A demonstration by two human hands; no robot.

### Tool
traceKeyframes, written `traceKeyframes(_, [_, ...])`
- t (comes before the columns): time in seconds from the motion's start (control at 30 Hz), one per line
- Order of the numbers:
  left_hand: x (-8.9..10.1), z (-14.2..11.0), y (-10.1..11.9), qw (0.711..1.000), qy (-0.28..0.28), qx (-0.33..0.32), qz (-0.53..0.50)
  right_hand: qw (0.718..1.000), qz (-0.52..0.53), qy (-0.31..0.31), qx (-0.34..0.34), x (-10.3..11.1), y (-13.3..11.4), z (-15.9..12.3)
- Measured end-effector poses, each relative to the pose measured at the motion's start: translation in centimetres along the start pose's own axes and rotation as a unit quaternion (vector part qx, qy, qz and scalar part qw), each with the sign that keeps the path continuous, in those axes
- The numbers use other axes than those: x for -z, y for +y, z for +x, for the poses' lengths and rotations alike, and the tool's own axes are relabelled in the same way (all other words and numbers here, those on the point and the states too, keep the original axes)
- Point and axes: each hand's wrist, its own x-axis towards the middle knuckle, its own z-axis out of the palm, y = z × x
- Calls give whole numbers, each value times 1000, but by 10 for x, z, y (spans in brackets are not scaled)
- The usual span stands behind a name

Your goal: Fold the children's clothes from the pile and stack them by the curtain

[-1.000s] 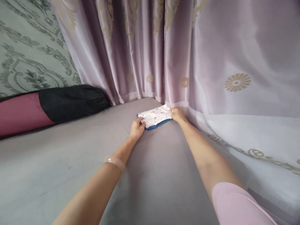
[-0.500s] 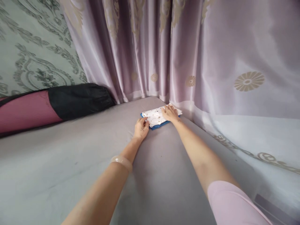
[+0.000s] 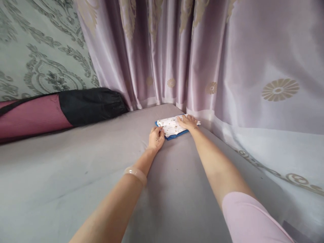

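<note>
A folded white cloth with small brown and dark prints (image 3: 172,127) lies on a folded blue cloth (image 3: 177,136), whose edge shows along the front and left. My right hand (image 3: 187,122) rests flat on the right part of the white cloth, fingers spread. At the near left corner, my left hand (image 3: 157,137) has its fingers curled together against the edge of the white cloth. Its fingertips are partly hidden, but they seem to pinch that edge. Both cloths sit on a grey sheeted mattress (image 3: 111,175), near its far corner.
Purple curtains with gold motifs (image 3: 172,54) hang along the far and right edges of the mattress. To the left, a long pink and black bag (image 3: 93,106) lies against the patterned green wall (image 3: 50,47).
The whole view has shifted slightly, so things appear farther right. My left fingers are curled in closer at the cloth's edge. The right hand stays flat on the white cloth.
</note>
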Motion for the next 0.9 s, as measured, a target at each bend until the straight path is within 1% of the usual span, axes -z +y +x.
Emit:
traceKeyframes(0.1, [-3, 1, -3, 1000, 18, -11, -10, 1000, 2, 12, 11, 2, -11, -9])
traceKeyframes(0.17, [-4, 2, -6, 999, 46, -19, -12, 998, 5, 23, 56, 1, -24, -22])
traceKeyframes(0.23, [-4, 2, -8, 997, 71, -22, -14, 993, 8, 19, 120, -1, -39, -36])
traceKeyframes(0.3, [-4, 3, -10, 997, 77, -24, -17, 985, 10, 11, 172, -4, -54, -49])
traceKeyframes(0.37, [-4, 4, -11, 997, 74, -20, -24, 980, 11, 1, 199, -7, -65, -59])
traceKeyframes(0.5, [-4, 5, -13, 997, 64, -2, -41, 981, 7, -19, 192, -16, -72, -67])
traceKeyframes(0.63, [-3, 5, -11, 997, 61, 18, -48, 983, -7, -5, 186, -22, -71, -66])
traceKeyframes(0.7, [-3, 6, -10, 996, 60, 38, -57, 983, -14, -6, 182, -23, -72, -66])
traceKeyframes(0.83, [0, 7, -9, 994, 32, 78, -65, 984, -26, -14, 173, -22, -73, -66])
traceKeyframes(0.9, [8, 6, -9, 995, 14, 87, -56, 985, -32, -14, 169, -21, -74, -65])
